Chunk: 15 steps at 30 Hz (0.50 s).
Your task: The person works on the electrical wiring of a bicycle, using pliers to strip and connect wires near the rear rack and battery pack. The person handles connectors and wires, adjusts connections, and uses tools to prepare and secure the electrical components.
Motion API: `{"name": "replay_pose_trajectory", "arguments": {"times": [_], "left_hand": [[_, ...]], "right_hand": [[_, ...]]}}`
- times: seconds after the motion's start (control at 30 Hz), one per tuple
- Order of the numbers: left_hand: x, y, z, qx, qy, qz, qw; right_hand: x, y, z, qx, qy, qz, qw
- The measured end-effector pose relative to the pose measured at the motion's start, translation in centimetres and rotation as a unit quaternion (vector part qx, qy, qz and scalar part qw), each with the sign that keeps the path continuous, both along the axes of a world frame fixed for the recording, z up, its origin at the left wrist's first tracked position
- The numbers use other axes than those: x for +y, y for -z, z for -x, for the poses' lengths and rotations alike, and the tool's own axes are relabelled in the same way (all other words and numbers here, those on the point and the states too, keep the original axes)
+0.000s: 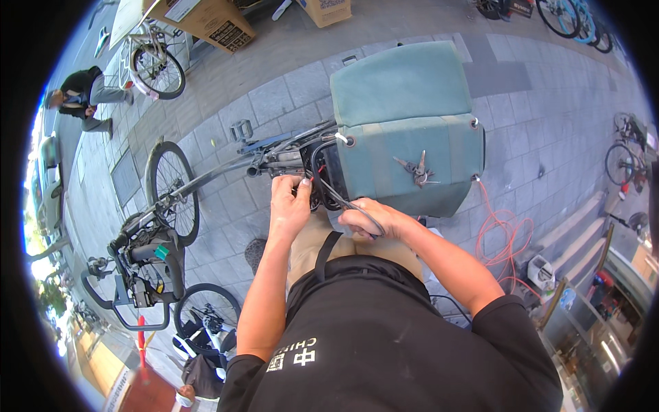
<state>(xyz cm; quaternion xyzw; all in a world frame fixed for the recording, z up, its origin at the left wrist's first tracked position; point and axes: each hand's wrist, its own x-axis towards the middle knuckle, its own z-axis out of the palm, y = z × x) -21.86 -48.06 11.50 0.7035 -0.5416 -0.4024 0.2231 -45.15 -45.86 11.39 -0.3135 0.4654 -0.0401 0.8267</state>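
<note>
My left hand (291,199) is closed in a pinch beside the open frame part of a bicycle, by a small spot of red; what its fingertips hold is too small to make out. My right hand (371,218) grips a dark cable (334,195) that loops up into the black compartment (332,165) in front of the box. A green canvas-covered box (398,154) sits over the rear of the bicycle (226,167). On its top lies a bunch of keys (419,169). The bicycle's handlebars (144,275) are at the left.
An orange hose or cord (504,240) lies coiled on the paving to the right. Cardboard boxes (206,24) stand at the far side. Other bicycles (158,69) are parked around. A person (89,96) is at the far left. Steps (573,230) rise at the right.
</note>
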Motion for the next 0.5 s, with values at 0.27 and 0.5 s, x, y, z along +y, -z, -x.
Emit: {"name": "replay_pose_trajectory", "arguments": {"times": [0.27,0.5], "left_hand": [[-0.3,0.2,-0.9,0.022,0.025,-0.026,0.999],[-0.2,-0.5,-0.4,0.021,0.074,-0.005,0.997]], "right_hand": [[-0.7,-0.3,0.3,-0.025,-0.015,-0.012,1.000],[-1.3,-0.5,0.5,0.007,-0.043,0.009,0.999]]}}
